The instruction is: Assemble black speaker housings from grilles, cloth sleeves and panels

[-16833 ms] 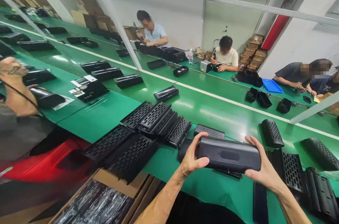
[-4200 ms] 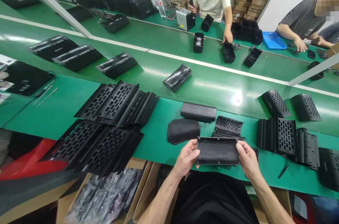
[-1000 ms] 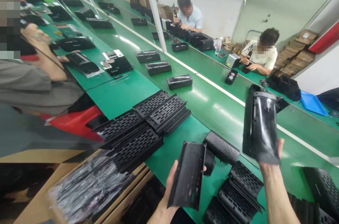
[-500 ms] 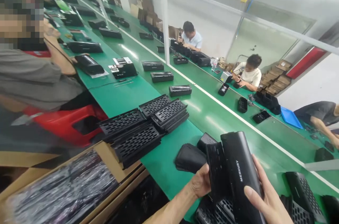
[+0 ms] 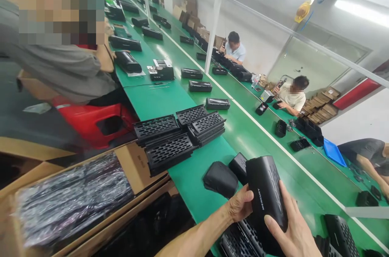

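Observation:
A black housing (image 5: 263, 196) with white "MERKURY" lettering and slots along one side is held tilted between both hands at the lower right. My left hand (image 5: 241, 204) grips its left edge, with the fingers partly hidden behind it. My right hand (image 5: 290, 222) wraps round its right side, thumb on the front face. Behind the housing lie a rounded black piece (image 5: 220, 179) and a smaller black block (image 5: 238, 166). Perforated black covers (image 5: 238, 240) lie beneath the hands.
Several perforated covers (image 5: 170, 149) are stacked on the green table (image 5: 185, 188). An open carton (image 5: 138, 168) with plastic-wrapped parts stands lower left. A seated person (image 5: 60, 70) is at the left; others work across the green belt (image 5: 243, 131), which carries black housings.
The two black pieces in my hands now appear brought together, with the slotted side turned into view. The camera view has shifted, so the surroundings sit farther right.

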`<state>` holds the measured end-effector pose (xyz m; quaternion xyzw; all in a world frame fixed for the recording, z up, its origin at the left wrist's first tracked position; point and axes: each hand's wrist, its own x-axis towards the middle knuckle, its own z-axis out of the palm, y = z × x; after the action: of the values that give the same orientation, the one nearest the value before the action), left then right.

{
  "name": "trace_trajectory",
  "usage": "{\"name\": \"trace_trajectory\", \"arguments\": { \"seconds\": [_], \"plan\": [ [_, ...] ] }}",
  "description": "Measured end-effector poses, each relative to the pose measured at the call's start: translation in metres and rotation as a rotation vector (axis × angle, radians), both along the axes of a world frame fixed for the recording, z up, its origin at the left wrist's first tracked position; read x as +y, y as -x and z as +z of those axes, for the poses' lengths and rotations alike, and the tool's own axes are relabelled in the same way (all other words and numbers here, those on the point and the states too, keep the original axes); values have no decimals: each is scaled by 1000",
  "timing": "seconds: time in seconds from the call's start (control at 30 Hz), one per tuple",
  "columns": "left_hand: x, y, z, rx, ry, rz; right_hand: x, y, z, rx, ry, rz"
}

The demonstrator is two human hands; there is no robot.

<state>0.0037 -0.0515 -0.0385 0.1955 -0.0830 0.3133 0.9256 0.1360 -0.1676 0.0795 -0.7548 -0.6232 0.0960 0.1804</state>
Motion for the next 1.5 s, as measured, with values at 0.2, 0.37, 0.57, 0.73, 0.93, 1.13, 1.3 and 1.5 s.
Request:
{"name": "trace_trajectory", "arguments": {
  "seconds": [0.2,0.37,0.57,0.73,0.93,1.13,1.3,1.5],
  "plan": [
    [-3,-10,-2,33,61,36,1,4,-5,11,77,-47],
    [2,-18,5,106,92,52,9,-3,18,135,160,-61],
    [21,-17,22,124,52,164,-18,14,-7,249,-332,-216],
    [27,-21,36,157,11,221,-13,30,-50,101,-591,-305],
    [26,-27,53,164,-105,218,-7,17,-38,175,-708,-268],
    [42,-29,59,190,-229,184,-7,13,-23,104,-807,-255],
    [100,-3,73,336,-533,326,-22,2,-18,165,-752,-273],
    [125,15,96,397,-851,208,-29,-6,-16,195,-683,-256]
  ]
}}
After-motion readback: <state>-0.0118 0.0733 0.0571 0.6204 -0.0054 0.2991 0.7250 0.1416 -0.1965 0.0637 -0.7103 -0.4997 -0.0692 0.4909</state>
